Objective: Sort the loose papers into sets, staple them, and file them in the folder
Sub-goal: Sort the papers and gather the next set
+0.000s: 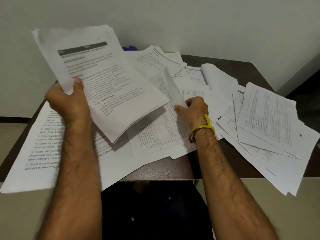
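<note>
Paper stack (103,80): light, floppy; my left hand (69,103) gripped its near edge. My right hand (194,110) pinched a loose sheet (173,87).

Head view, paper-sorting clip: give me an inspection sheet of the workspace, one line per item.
Surface: dark table, mostly covered by sheets, some overhanging its edges.
Job's things: held stack of papers raised in the left hand; single sheet lifted by the right hand; loose papers spread across the table; no stapler or folder identifiable.
Clutter: blue object behind the papers, unidentifiable.
Grippers: left fingers grip the stack; right fingers pinch the sheet; yellow thread on the right wrist.
Cables: nothing seen.
Surroundings: plain wall.
</note>
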